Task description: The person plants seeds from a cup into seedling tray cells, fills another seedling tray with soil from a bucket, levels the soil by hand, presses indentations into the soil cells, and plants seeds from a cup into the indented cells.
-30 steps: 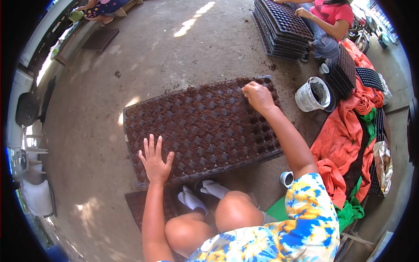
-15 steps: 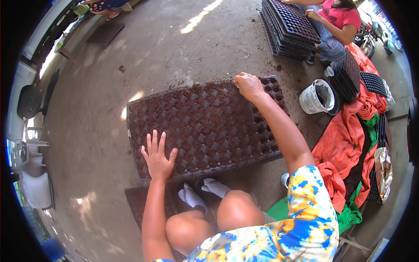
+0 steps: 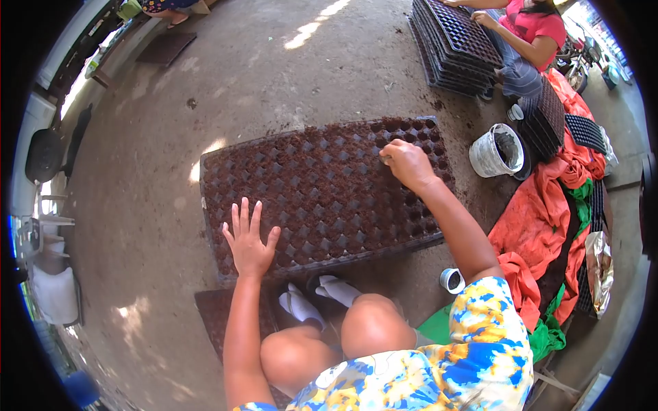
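A large black cell tray [image 3: 308, 198] filled with dark brown soil lies on the floor in front of my feet. My left hand [image 3: 250, 241] is spread flat over its lower left part, fingers apart and holding nothing. Over the upper right part of the tray is my right hand [image 3: 408, 164], its fingers pinched together; whatever is between the fingertips is too small to make out. Round hollows show in the soil of the cells at the right end, around and below my right hand. Soil covers the cells further left more evenly.
A white bucket [image 3: 495, 151] stands right of the tray, a small cup [image 3: 452, 281] nearer me. Orange cloth [image 3: 524, 226] lies along the right. A person in pink [image 3: 534, 34] sits behind stacked trays [image 3: 456, 51]. Another person's leg shows at the upper left.
My right hand has moved from the tray's far edge down toward me, uncovering hollows near that edge. My left hand has stayed nearly in place. The view has shifted slightly since the earliest frame.
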`<move>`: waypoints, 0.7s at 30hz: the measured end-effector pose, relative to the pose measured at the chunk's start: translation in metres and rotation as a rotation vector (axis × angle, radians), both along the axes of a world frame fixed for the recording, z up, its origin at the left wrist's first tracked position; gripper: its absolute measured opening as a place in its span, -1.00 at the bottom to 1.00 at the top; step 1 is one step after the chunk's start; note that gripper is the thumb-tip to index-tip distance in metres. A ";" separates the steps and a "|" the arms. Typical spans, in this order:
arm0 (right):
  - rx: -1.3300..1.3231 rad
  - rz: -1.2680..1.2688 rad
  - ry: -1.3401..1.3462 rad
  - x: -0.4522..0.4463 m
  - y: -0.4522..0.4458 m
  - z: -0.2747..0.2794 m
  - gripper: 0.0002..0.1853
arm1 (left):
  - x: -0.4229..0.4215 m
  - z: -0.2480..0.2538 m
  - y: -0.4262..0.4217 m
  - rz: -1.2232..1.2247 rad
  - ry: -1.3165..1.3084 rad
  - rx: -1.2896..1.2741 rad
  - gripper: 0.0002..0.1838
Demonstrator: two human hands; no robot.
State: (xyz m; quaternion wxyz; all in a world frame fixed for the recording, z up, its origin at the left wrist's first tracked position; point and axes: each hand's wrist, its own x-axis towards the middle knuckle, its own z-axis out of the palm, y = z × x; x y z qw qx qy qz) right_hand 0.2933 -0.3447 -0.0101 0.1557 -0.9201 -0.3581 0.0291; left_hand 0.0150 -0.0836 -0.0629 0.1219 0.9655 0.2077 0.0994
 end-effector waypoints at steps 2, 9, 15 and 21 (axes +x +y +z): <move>0.032 0.019 -0.032 -0.002 -0.003 0.006 -0.87 | 0.001 -0.001 0.001 -0.001 0.000 0.005 -0.32; 0.041 0.042 -0.006 -0.026 -0.016 -0.003 -0.89 | 0.000 -0.001 0.001 -0.007 -0.006 0.008 -0.32; 0.065 0.059 0.036 -0.049 -0.033 0.024 -0.87 | 0.001 0.000 0.000 0.000 -0.001 0.029 -0.32; 0.111 0.063 0.034 -0.058 -0.042 0.021 -0.88 | 0.001 -0.003 0.001 -0.004 -0.003 0.030 -0.32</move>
